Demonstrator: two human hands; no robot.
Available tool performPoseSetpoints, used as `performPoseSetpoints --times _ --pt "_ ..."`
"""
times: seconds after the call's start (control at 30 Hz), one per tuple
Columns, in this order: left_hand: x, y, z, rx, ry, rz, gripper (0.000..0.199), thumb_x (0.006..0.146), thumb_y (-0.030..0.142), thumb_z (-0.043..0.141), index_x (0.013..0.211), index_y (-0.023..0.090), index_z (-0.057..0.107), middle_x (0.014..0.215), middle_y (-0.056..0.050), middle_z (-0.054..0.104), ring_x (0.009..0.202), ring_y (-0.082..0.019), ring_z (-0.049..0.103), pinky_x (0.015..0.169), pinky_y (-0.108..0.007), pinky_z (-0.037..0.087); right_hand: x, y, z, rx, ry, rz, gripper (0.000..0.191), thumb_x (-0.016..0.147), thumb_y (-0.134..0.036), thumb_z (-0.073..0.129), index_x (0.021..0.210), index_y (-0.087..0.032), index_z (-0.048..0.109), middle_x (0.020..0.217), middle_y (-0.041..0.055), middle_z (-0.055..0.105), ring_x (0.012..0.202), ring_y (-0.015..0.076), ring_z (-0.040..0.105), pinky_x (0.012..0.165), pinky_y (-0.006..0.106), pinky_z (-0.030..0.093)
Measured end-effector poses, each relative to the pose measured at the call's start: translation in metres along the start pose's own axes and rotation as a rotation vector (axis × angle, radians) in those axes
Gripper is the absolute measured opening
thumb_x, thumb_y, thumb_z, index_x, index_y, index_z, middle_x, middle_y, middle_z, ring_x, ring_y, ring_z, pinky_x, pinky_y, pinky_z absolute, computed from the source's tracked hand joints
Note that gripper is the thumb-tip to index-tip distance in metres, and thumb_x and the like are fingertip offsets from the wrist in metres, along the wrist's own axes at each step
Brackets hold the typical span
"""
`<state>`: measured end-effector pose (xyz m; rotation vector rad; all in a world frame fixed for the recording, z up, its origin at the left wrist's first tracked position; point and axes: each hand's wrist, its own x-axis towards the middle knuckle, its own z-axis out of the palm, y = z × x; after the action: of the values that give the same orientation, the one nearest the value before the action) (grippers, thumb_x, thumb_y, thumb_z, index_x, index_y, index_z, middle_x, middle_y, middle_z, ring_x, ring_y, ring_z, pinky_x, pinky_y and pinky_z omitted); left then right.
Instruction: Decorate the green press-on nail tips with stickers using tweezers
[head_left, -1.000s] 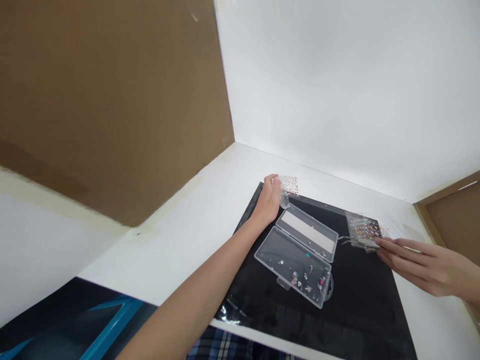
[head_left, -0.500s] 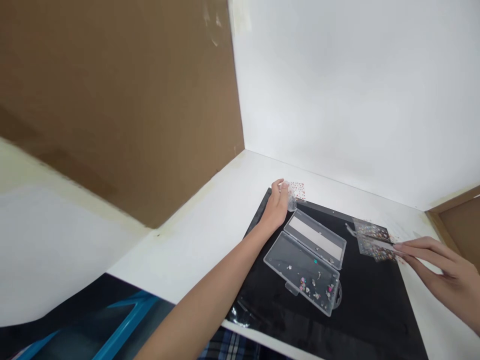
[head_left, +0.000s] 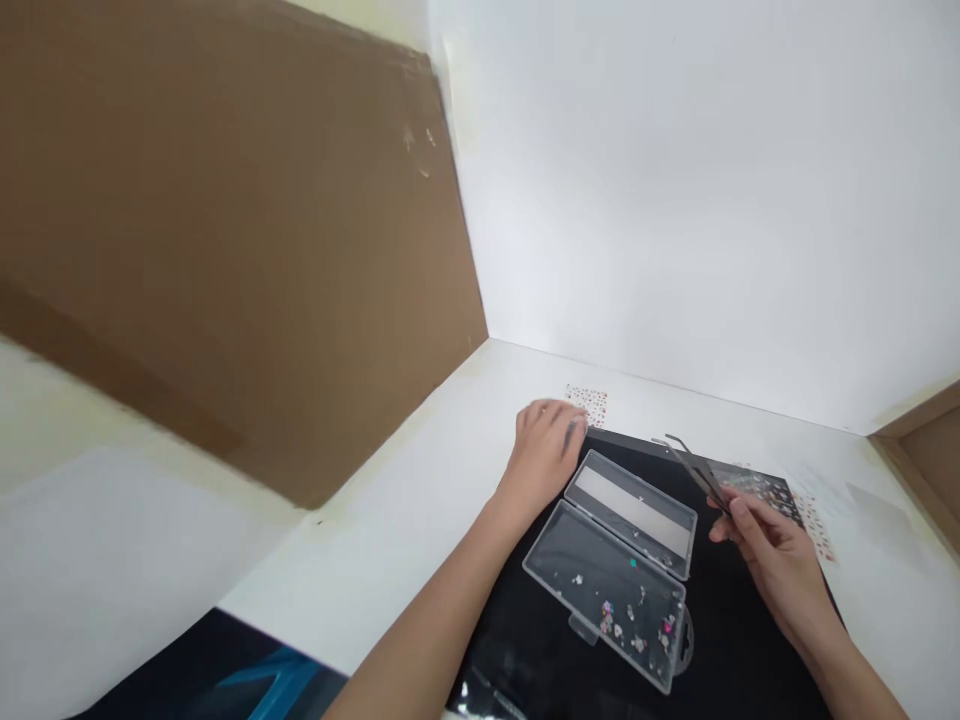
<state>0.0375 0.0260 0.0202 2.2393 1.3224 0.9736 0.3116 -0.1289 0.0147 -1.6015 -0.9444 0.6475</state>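
Observation:
My right hand (head_left: 772, 550) holds a pair of metal tweezers (head_left: 697, 470), their bent tips apart and pointing up to the left, with nothing visible between them. My left hand (head_left: 551, 440) rests at the far left corner of the black mat (head_left: 720, 640), fingers curled down. A greyish bit shows by its thumb, but what it holds is mostly hidden. Between my hands lies an open clear plastic case (head_left: 555, 545). Small charms and gems, among them a pink one (head_left: 667, 626) and a green one (head_left: 633, 563), are scattered inside.
A sheet of small red dots (head_left: 589, 402) lies behind my left hand. Past my right hand are a clear sheet of gems (head_left: 757, 480) and another dotted sheet (head_left: 819, 525). A brown panel (head_left: 300, 250) stands left, a white wall (head_left: 675, 200) behind.
My right hand has moved left with the tweezers, off the gem sheet and nearer the case, tips now raised. My left hand has turned palm down over the clear thing it held. The view has shifted.

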Motion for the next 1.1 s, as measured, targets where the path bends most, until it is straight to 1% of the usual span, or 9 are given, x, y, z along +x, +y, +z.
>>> performPoseSetpoints --times 0.07,0.17,0.4,0.53,0.67,0.77,0.87,0.93,1.1 --pt "-0.006 0.014 -0.003 0.073 -0.133 0.051 0.022 0.113 0.030 0.052 0.112 0.024 0.073 0.115 -0.006 0.078 0.120 -0.031 0.069 0.112 -0.052 0.052 -0.001 0.001 -0.003 0.023 0.007 0.027 0.072 0.067 -0.088 0.089 0.100 -0.024 0.087 0.067 0.0057 0.072 0.069 0.0231 0.069 0.067 0.036 0.061" --pt "-0.015 0.031 -0.005 0.176 -0.280 0.040 0.019 0.112 0.027 0.056 0.117 0.021 0.073 0.113 -0.007 0.078 0.110 -0.031 0.074 0.097 -0.046 0.058 -0.001 0.002 -0.008 0.072 0.022 0.062 0.067 0.067 -0.083 0.093 0.099 -0.024 0.087 0.070 0.0049 0.072 0.067 0.0195 0.064 0.066 0.033 0.059" --pt "-0.022 0.044 -0.019 0.376 -0.453 -0.138 0.022 0.113 0.028 0.051 0.115 0.014 0.068 0.106 -0.016 0.076 0.098 -0.038 0.079 0.070 -0.038 0.054 0.006 0.001 -0.011 0.176 -0.033 0.128 0.064 0.072 -0.084 0.088 0.087 -0.022 0.085 0.081 0.0104 0.078 0.053 0.0150 0.052 0.056 0.037 0.057" --pt "-0.021 0.046 -0.021 0.397 -0.518 -0.185 0.021 0.112 0.027 0.050 0.115 0.014 0.066 0.109 -0.020 0.076 0.097 -0.040 0.080 0.069 -0.038 0.051 0.003 -0.003 -0.010 0.158 -0.086 0.116 0.062 0.078 -0.084 0.084 0.084 -0.022 0.084 0.079 0.0110 0.077 0.050 0.0159 0.051 0.053 0.037 0.056" --pt "-0.021 0.045 -0.017 0.360 -0.536 -0.190 0.021 0.111 0.025 0.044 0.115 0.016 0.063 0.114 -0.020 0.076 0.100 -0.040 0.079 0.070 -0.039 0.049 -0.001 -0.005 -0.012 0.085 -0.112 0.064 0.066 0.086 -0.086 0.075 0.090 -0.021 0.085 0.077 0.0106 0.076 0.053 0.0189 0.057 0.058 0.040 0.060" --pt "-0.020 0.041 -0.015 0.316 -0.531 -0.195 0.021 0.107 0.017 0.040 0.114 0.018 0.060 0.113 -0.019 0.077 0.099 -0.039 0.078 0.070 -0.039 0.047 0.002 -0.003 -0.019 -0.015 -0.091 -0.013 0.069 0.088 -0.088 0.071 0.098 -0.022 0.086 0.068 0.0076 0.071 0.065 0.0239 0.067 0.065 0.039 0.062" --pt "-0.020 0.037 -0.012 0.269 -0.520 -0.207 0.021 0.104 0.015 0.040 0.116 0.019 0.057 0.109 -0.019 0.077 0.099 -0.041 0.078 0.072 -0.039 0.047 0.007 0.000 -0.031 -0.142 -0.042 -0.116 0.065 0.086 -0.087 0.075 0.099 -0.024 0.086 0.066 0.0046 0.068 0.067 0.0235 0.068 0.066 0.036 0.061" --pt "-0.020 0.035 -0.010 0.231 -0.506 -0.215 0.023 0.104 0.016 0.039 0.120 0.018 0.055 0.109 -0.021 0.077 0.098 -0.043 0.078 0.073 -0.041 0.047 0.011 0.002 -0.037 -0.220 -0.014 -0.186 0.059 0.087 -0.084 0.075 0.098 -0.026 0.086 0.071 0.0046 0.070 0.068 0.0231 0.067 0.067 0.036 0.062" --pt "-0.023 0.031 -0.006 0.056 -0.474 -0.233 0.036 0.102 0.020 0.037 0.136 0.016 0.049 0.121 -0.021 0.076 0.104 -0.040 0.076 0.085 -0.046 0.052 0.019 0.011 -0.043 -0.361 -0.012 -0.346 0.050 0.094 -0.076 0.069 0.092 -0.029 0.083 0.101 0.0082 0.082 0.097 0.0297 0.076 0.090 0.043 0.064"
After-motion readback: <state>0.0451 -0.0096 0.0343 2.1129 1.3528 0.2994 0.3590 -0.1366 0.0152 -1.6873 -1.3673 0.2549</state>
